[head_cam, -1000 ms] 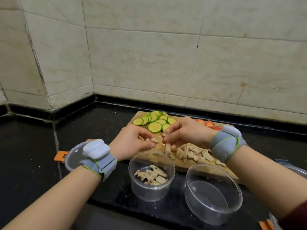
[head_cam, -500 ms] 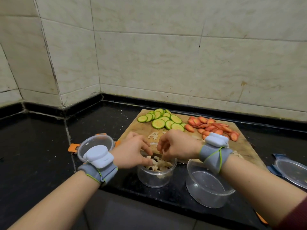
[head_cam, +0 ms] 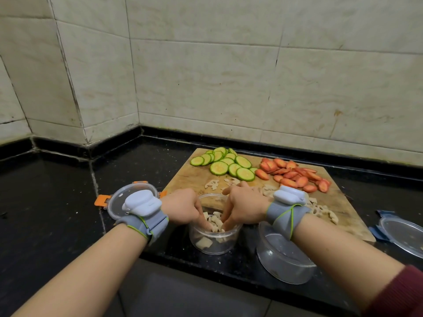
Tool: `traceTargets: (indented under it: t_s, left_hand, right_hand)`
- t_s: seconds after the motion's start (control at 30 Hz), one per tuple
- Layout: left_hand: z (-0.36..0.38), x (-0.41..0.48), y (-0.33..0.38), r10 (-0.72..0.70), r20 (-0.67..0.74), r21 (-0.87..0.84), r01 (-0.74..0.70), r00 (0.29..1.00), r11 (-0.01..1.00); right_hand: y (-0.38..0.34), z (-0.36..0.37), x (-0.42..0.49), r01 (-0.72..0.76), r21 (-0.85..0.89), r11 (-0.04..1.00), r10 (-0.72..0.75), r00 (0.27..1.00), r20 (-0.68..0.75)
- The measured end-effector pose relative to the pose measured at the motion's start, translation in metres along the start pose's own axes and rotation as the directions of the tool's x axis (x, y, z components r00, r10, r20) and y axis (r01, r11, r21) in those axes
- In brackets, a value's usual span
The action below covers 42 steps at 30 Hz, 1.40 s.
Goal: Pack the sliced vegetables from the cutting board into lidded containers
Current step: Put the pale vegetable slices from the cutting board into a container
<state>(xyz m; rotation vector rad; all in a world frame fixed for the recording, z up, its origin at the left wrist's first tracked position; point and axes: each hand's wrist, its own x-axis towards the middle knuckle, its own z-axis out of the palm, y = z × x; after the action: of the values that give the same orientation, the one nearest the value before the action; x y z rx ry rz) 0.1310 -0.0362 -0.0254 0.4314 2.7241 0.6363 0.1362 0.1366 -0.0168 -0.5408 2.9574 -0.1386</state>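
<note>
On my feed, a grey, green-corded left wristband [head_cam: 146, 221] and right wristband [head_cam: 286, 216] each carry a pale rounded pod [head_cam: 142, 203], with a maroon sleeve [head_cam: 398, 291] on the right.

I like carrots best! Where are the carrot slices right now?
In the head view, the carrot slices lie at the far right of the cutting board, just right of the green slices and beyond the right hand.
</note>
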Motion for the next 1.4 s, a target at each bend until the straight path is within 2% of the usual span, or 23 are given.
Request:
traceTargets:
  t_s: [0.1,0.27,0.4,0.5,0.6,0.7,0.77,0.83,1.0,1.13,1.23,1.4]
  left_hand:
    - [-0.001,0.0,0.002,-0.036,0.065,-0.005,0.037,0.997,0.999]
    - [0.007,0.01,0.009,-0.077,0.045,0.058,0.074,0.996,0.996]
    - [0.009,0.011,0.012,-0.056,0.074,-0.012,0.057,0.996,0.998]
    - [0.001,0.011,0.013,-0.003,0.068,-0.062,0.007,0.998,0.998]
    - [-0.013,0.014,0.021,0.036,-0.042,-0.066,-0.039,0.998,0.997]
    - [-0.022,0.026,0.031,0.084,-0.244,-0.109,-0.113,0.966,0.988]
    - [-0.021,0.04,0.038,0.095,-0.298,-0.088,-0.127,0.95,0.988]
    - [-0.015,0.055,0.042,0.095,-0.279,-0.027,-0.107,0.956,0.994]
    - [-0.001,0.087,0.055,0.108,-0.208,0.019,-0.106,0.972,0.994]
    - [0.007,0.106,0.073,0.139,-0.051,0.145,-0.13,0.989,0.981]
    - [0.011,0.118,0.08,0.129,0.031,0.244,-0.133,0.991,0.961]
    - [0.014,0.125,0.08,0.117,-0.063,0.261,-0.097,0.991,0.96]
  right_hand:
    - [0.003,0.0,0.002,-0.008,0.015,1.0,0.008,1.0,-0.003]
    - [0.006,0.003,0.004,0.004,0.058,0.998,-0.004,1.0,0.001]
    - [0.017,0.004,0.005,0.01,0.09,0.996,-0.013,0.999,0.031]
    - [0.027,-0.007,0.002,0.047,0.253,0.966,-0.069,0.994,0.079]
    - [0.046,-0.032,-0.002,0.02,0.463,0.886,-0.02,1.0,-0.006]
    - [0.077,-0.052,-0.002,0.001,0.499,0.867,0.104,0.978,-0.183]
    - [0.1,-0.057,0.0,-0.056,0.482,0.874,0.201,0.946,-0.255]
    - [0.115,-0.058,0.0,-0.125,0.42,0.899,0.255,0.929,-0.269]
    - [0.121,-0.046,-0.003,-0.194,0.086,0.977,0.201,0.976,-0.085]
    - [0.122,-0.034,0.002,-0.184,0.019,0.983,0.183,0.983,0.031]
    - [0.122,-0.026,0.007,-0.193,-0.043,0.98,0.193,0.981,0.0]
    - [0.128,-0.017,0.014,-0.17,-0.039,0.985,0.166,0.982,-0.094]
